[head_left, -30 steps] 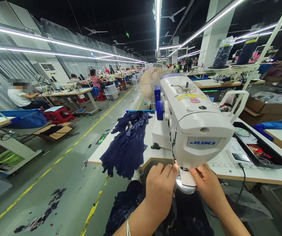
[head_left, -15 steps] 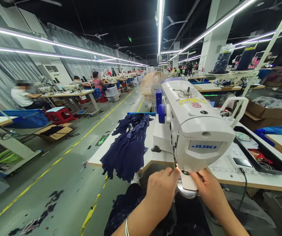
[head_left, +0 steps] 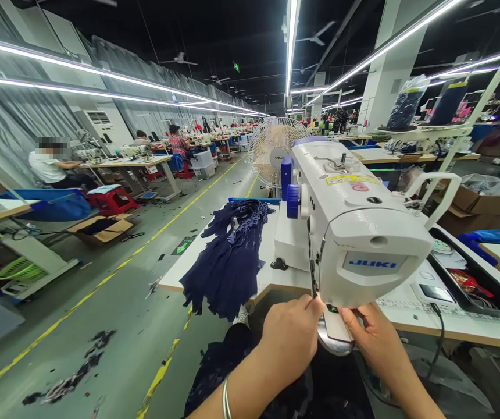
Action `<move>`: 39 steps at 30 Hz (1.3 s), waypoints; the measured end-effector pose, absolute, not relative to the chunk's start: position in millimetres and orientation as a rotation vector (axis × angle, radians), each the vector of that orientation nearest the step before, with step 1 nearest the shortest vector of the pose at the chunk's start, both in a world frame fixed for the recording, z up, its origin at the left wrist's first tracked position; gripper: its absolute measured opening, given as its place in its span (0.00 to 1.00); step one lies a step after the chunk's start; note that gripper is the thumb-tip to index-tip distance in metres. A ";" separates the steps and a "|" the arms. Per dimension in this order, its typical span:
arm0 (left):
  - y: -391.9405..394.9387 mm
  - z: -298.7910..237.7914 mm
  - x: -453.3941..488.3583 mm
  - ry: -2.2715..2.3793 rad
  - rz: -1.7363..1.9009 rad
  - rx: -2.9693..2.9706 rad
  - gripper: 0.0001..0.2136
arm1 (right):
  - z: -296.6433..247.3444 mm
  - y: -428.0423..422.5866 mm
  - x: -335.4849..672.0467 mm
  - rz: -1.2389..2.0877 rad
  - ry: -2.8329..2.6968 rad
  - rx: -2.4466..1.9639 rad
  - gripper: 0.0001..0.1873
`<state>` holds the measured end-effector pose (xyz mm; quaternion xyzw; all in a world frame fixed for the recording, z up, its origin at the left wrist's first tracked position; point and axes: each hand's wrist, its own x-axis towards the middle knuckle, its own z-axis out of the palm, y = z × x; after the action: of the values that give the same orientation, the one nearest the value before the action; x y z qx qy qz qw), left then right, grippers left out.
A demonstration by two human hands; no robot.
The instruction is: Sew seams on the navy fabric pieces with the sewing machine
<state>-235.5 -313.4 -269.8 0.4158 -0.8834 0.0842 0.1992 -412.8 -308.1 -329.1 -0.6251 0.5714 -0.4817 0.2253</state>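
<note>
My left hand point(head_left: 291, 330) is closed at the left of the needle area of a white JUKI sewing machine point(head_left: 370, 215), its fingertips under the machine head. On the other side, my right hand point(head_left: 374, 334) has its thumb and fingers bent together, partly hidden behind the head. Between them juts the machine's narrow bed point(head_left: 337, 331) with a rounded metal end. Whatever the fingers pinch is too small or hidden to make out. A pile of navy cloth pieces point(head_left: 228, 262) hangs over the table edge to the left. Dark cloth point(head_left: 217, 366) lies below my left forearm.
A fan point(head_left: 276, 154) stands behind the machine. On the right of the table point(head_left: 411, 319) are a small device with a cable point(head_left: 434, 294) and a black tray point(head_left: 472, 297). Thread cones point(head_left: 448, 105) stand above. A person point(head_left: 49, 166) sits at another table on the left.
The whole view has shifted slightly, so the machine and table appear a little farther right. Both hands keep nearly the same place and grip at the needle area.
</note>
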 end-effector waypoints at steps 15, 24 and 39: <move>-304.9 -254.2 -214.4 -2.049 -1.051 1.328 0.12 | -328.4 -315.6 -411.7 -1.277 1.626 -1.715 0.13; -315.0 -276.9 -241.3 -1.978 -0.947 1.160 0.11 | -315.6 -321.7 -422.1 -1.147 1.586 -1.740 0.13; -319.7 -290.3 -251.2 -1.923 -0.976 1.192 0.12 | -317.2 -320.6 -435.8 -1.013 1.531 -1.719 0.17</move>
<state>-251.2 -319.7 -290.3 0.4561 -0.7362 -0.3736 0.3323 -435.8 -320.6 -317.2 -0.6503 0.5792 -0.3831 0.3080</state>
